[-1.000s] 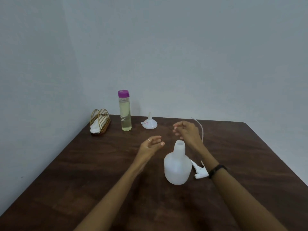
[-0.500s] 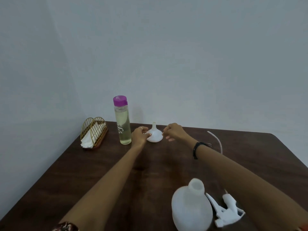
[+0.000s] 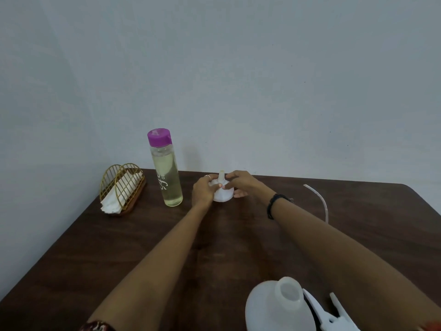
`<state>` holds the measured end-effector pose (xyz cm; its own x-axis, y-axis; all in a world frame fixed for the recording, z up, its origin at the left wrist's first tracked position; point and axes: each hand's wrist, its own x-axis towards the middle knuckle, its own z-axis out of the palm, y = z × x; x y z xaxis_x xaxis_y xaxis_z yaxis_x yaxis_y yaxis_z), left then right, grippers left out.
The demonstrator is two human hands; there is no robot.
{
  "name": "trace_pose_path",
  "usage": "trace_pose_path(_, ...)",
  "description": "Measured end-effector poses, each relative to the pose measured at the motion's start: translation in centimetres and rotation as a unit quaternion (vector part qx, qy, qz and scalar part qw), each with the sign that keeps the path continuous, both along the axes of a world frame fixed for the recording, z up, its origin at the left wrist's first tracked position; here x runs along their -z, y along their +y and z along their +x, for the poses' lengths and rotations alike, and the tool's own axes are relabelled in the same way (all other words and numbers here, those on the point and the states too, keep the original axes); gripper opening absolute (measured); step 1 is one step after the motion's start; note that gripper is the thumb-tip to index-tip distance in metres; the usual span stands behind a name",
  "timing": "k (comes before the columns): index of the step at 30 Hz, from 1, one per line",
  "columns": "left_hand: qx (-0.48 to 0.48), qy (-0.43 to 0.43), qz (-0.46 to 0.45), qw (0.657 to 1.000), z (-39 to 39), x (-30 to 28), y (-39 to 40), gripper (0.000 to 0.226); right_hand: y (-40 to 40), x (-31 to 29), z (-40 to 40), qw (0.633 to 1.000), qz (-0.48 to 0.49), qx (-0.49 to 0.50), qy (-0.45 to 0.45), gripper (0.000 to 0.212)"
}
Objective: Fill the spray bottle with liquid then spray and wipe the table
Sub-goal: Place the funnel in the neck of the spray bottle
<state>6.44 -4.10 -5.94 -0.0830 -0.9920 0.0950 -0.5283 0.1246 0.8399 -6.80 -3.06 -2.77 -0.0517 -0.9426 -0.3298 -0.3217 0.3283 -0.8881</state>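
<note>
The spray bottle (image 3: 279, 306) stands uncapped at the table's (image 3: 143, 247) near edge. Near the far edge, my left hand (image 3: 202, 191) and right hand (image 3: 239, 183) both pinch the inverted white funnel (image 3: 223, 193).

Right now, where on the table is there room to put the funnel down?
Bare wood lies between the two forearms, from the funnel back to the open spray bottle, and on the table nearer than the napkin holder. It is crowded at the far edge by the purple-capped bottle, and beside the trigger head.
</note>
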Motion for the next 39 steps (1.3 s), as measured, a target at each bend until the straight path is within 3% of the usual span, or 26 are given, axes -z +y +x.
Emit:
trace_pose_path(6,0.004,0.066,-0.045,0.997,0.2,-2.2,2.6,0.031,2.6,-1.6,-1.0,0.981,0.025,0.078,-0.175,0.039)
trace_pose_path(10,0.028,0.106,-0.102,0.989,0.4,-4.7,5.2,0.031,5.9,-4.3,-1.4,0.964,0.002,0.146,-0.221,0.019)
trace_pose_path(13,0.044,0.158,-0.122,0.979,0.3,-6.8,7.8,0.031,8.5,-7.0,-1.1,0.961,-0.029,0.168,-0.218,0.014)
trace_pose_path(18,0.074,0.211,-0.171,0.959,0.5,-9.8,12.7,0.028,14.0,-10.5,-0.9,0.952,-0.121,0.179,-0.218,0.023)
trace_pose_path(22,0.113,0.325,-0.111,0.932,1.0,-11.2,16.3,0.021,18.5,-11.8,-0.8,0.949,-0.208,0.139,-0.19,0.025)
trace_pose_path(29,0.113,0.38,-0.042,0.917,1.3,-12.0,21.6,0.016,25.2,-13.4,-0.6,0.921,-0.378,0.082,-0.038,0.013)
trace_pose_path(35,0.145,0.336,-0.049,0.929,1.3,-12.7,24.6,0.065,28.8,-12.5,0.0,0.921,-0.377,0.091,-0.041,0.015)
trace_pose_path(39,0.182,0.265,-0.062,0.945,1.8,-12.5,25.5,0.066,30.1,-11.3,0.1,0.93,-0.352,0.097,-0.049,0.028)
